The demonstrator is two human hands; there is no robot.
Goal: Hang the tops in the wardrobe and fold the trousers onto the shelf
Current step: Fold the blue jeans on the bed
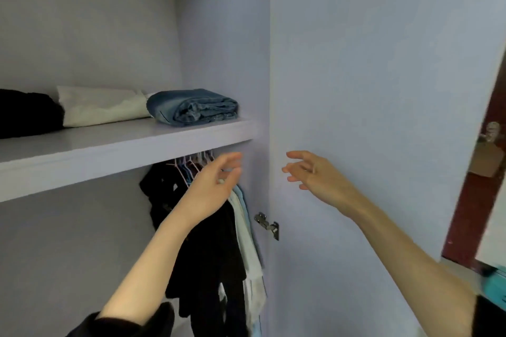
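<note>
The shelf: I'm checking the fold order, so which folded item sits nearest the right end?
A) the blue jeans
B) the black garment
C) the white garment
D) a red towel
A: the folded blue jeans lie at the right end of the shelf, with the white garment to their left and the black garment farthest left.

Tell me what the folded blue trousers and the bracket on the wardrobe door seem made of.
Folded blue trousers: denim by the look, faded indigo with stitched seams. Small shiny door hinge bracket: likely polished metal, given its bright silvery glints.
</note>
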